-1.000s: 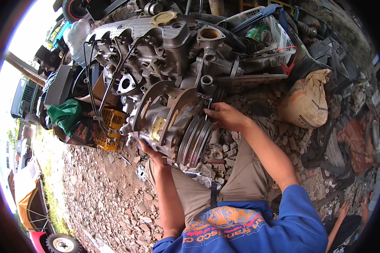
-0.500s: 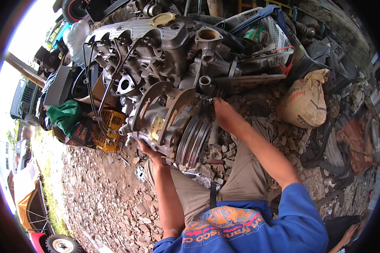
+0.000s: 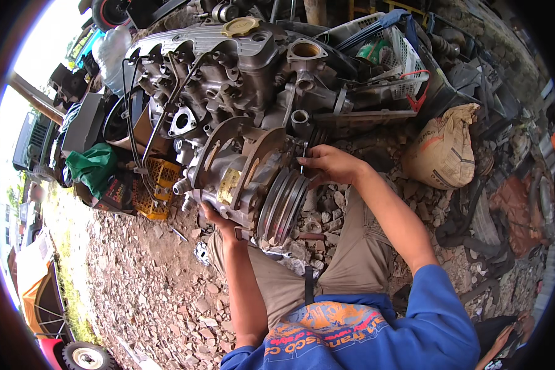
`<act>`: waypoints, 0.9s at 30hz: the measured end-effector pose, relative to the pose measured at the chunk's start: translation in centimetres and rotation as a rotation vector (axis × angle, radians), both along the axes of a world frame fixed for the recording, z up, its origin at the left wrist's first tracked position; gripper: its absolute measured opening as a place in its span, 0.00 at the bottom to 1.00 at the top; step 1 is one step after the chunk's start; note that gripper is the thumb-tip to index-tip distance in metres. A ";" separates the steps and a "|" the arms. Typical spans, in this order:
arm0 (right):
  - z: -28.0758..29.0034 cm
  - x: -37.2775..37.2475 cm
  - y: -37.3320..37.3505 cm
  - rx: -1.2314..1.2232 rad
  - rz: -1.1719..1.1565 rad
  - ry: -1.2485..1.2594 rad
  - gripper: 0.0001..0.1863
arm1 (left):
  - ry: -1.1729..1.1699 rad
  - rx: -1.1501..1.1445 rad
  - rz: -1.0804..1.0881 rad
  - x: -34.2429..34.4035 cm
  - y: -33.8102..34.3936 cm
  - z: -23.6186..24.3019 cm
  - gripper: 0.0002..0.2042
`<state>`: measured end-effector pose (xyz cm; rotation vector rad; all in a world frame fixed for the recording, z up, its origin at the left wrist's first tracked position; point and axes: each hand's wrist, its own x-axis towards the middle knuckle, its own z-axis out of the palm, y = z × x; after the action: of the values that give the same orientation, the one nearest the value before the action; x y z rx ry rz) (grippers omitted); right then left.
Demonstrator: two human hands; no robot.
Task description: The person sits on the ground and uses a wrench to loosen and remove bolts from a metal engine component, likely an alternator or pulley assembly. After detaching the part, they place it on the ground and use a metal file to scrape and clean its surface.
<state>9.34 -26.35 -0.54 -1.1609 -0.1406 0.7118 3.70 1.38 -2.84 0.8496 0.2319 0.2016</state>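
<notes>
Left hand (image 3: 219,219) is cupping the underside of a grey compressor (image 3: 243,185); right hand (image 3: 330,165) fingers are pinching a thin tool (image 3: 301,161) above its pulley (image 3: 283,206).

Two bare hands were at work, the left hand (image 3: 214,217) under one grooved pulley unit (image 3: 253,191) and the right hand (image 3: 330,165) at its upper side, and behind it lay one large grey engine block (image 3: 228,74) with one yellow filler cap (image 3: 239,26). On the gravel ground there was one tan sack (image 3: 443,148), one yellow crate (image 3: 155,185), one green bag (image 3: 92,168) and one white plastic basket (image 3: 396,57). One wheel (image 3: 85,356) showed at the lower left edge.
</notes>
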 end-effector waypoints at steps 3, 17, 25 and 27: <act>-0.1 0.1 -0.2 -0.033 -0.003 -0.014 0.16 | -0.024 0.077 0.022 -0.1 -0.4 0.4 0.40; -1.1 1.1 0.4 -0.622 -0.001 -0.529 0.11 | -0.019 0.065 0.071 0.0 -0.5 0.2 0.39; -5.5 0.5 0.9 -0.902 -0.570 -1.046 0.12 | -0.064 0.040 0.027 0.0 -0.5 0.1 0.37; -4.5 0.2 0.5 -0.808 -0.386 -0.823 0.11 | -0.051 0.084 0.061 0.2 0.1 -0.3 0.37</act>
<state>9.59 -25.89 -5.01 -2.1421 -0.3210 -0.1302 3.87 1.50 -3.15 0.9205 0.2026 0.2914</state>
